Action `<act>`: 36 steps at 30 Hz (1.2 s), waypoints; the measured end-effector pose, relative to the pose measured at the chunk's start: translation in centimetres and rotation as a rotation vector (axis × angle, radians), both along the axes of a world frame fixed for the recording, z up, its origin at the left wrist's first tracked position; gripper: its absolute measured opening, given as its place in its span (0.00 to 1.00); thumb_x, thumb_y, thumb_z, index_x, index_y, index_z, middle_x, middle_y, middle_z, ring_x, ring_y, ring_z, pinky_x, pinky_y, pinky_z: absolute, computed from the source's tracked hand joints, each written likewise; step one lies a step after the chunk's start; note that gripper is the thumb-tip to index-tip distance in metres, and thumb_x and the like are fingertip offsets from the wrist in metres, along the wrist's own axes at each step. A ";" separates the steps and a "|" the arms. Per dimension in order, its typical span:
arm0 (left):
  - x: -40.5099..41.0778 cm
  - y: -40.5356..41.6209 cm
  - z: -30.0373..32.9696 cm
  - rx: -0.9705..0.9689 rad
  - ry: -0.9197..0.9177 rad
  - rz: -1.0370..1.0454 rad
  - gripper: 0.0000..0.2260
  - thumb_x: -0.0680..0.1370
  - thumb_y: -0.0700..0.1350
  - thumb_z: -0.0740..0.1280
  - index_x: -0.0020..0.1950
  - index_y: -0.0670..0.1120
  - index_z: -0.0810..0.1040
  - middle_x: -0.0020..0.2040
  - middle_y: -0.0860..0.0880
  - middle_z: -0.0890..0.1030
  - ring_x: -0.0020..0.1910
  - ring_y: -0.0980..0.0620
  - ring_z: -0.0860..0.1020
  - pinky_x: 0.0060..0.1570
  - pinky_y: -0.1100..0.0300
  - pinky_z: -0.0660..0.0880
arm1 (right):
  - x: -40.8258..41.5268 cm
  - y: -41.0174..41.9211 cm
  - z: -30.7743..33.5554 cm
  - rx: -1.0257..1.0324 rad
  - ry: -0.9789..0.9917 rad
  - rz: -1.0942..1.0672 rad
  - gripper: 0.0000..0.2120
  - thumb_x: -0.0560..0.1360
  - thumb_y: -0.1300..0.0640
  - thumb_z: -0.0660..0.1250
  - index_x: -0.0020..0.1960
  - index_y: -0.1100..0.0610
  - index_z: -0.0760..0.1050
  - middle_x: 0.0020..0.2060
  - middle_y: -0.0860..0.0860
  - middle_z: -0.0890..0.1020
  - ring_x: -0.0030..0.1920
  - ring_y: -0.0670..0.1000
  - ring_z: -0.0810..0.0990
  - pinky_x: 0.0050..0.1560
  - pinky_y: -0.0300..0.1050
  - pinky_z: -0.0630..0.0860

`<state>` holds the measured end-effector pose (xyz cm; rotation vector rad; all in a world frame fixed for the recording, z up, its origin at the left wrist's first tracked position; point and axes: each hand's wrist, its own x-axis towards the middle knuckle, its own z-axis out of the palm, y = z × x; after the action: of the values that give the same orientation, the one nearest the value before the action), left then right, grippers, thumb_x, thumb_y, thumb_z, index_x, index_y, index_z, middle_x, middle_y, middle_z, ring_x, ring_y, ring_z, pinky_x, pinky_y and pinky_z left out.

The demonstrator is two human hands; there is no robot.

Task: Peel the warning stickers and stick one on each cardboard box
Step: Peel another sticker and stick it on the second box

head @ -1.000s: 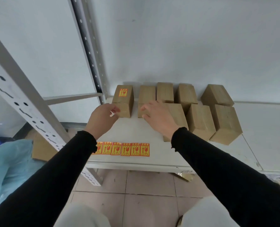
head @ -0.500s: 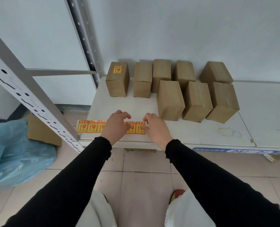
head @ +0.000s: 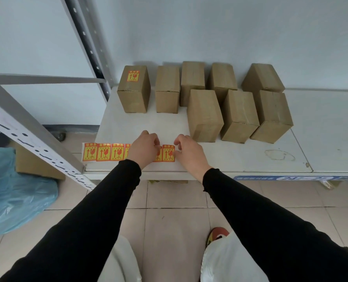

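A strip of orange-yellow warning stickers (head: 104, 152) is lying flat along the table's front edge; eight brown cardboard boxes (head: 204, 116) are standing behind, the leftmost box (head: 134, 92) already wearing one.

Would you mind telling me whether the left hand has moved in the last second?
Yes. The left hand came back from the stickered box to the sticker strip at the table's front edge.

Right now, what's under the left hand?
The left hand covers the middle of the sticker strip. Stickers show on both sides of it; those beneath, and whether one is being peeled, are hidden.
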<state>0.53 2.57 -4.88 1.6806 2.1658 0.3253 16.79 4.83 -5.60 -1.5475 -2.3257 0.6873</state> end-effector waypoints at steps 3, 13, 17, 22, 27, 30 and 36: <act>-0.3 0.3 0.4 0.009 0.000 0.010 0.06 0.81 0.44 0.62 0.52 0.47 0.79 0.49 0.49 0.77 0.45 0.49 0.79 0.44 0.57 0.76 | 0.2 -0.1 0.4 0.037 0.033 -0.012 0.10 0.80 0.55 0.68 0.59 0.54 0.71 0.47 0.47 0.75 0.44 0.47 0.77 0.44 0.41 0.75; -1.4 0.6 1.7 -0.008 -0.144 0.029 0.05 0.82 0.46 0.63 0.51 0.48 0.77 0.43 0.52 0.79 0.39 0.56 0.76 0.36 0.63 0.70 | -0.5 -0.1 1.5 0.200 0.011 0.010 0.03 0.81 0.53 0.66 0.53 0.51 0.75 0.46 0.45 0.77 0.42 0.45 0.77 0.41 0.43 0.78; -1.5 0.7 1.9 -0.005 -0.171 0.028 0.04 0.82 0.46 0.63 0.51 0.49 0.77 0.41 0.54 0.77 0.38 0.58 0.75 0.34 0.64 0.69 | -0.5 -0.2 2.3 0.265 -0.019 -0.021 0.05 0.81 0.50 0.65 0.48 0.49 0.73 0.42 0.44 0.78 0.38 0.46 0.77 0.36 0.44 0.78; -1.4 0.5 1.6 0.028 -0.200 0.055 0.04 0.81 0.46 0.64 0.49 0.49 0.77 0.42 0.53 0.79 0.38 0.57 0.75 0.34 0.63 0.69 | -0.7 -0.6 3.3 0.290 0.004 -0.031 0.07 0.82 0.50 0.63 0.45 0.46 0.71 0.39 0.43 0.78 0.36 0.46 0.77 0.34 0.45 0.78; -1.6 0.3 0.7 0.045 -0.211 0.080 0.04 0.80 0.45 0.65 0.46 0.50 0.77 0.42 0.52 0.79 0.41 0.52 0.77 0.35 0.61 0.70 | -0.3 -0.5 4.4 0.262 0.094 -0.052 0.06 0.82 0.51 0.64 0.46 0.48 0.72 0.38 0.43 0.78 0.36 0.44 0.76 0.32 0.39 0.70; -1.6 0.2 0.5 0.036 -0.237 0.107 0.02 0.80 0.45 0.66 0.49 0.49 0.79 0.46 0.51 0.80 0.44 0.52 0.77 0.35 0.63 0.70 | 0.2 0.3 5.2 0.205 0.187 -0.072 0.05 0.81 0.51 0.66 0.47 0.49 0.74 0.40 0.43 0.79 0.37 0.42 0.76 0.34 0.34 0.66; -0.9 0.3 3.2 0.225 -0.456 0.155 0.07 0.80 0.49 0.66 0.55 0.51 0.82 0.53 0.54 0.80 0.44 0.53 0.81 0.42 0.59 0.77 | 1.4 2.5 7.0 0.141 0.379 -0.117 0.06 0.81 0.52 0.66 0.47 0.52 0.76 0.41 0.44 0.81 0.42 0.42 0.78 0.40 0.33 0.70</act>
<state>-0.35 2.89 -1.66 1.3740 1.9655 0.9288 18.22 7.32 1.35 -1.3448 -1.9460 0.7012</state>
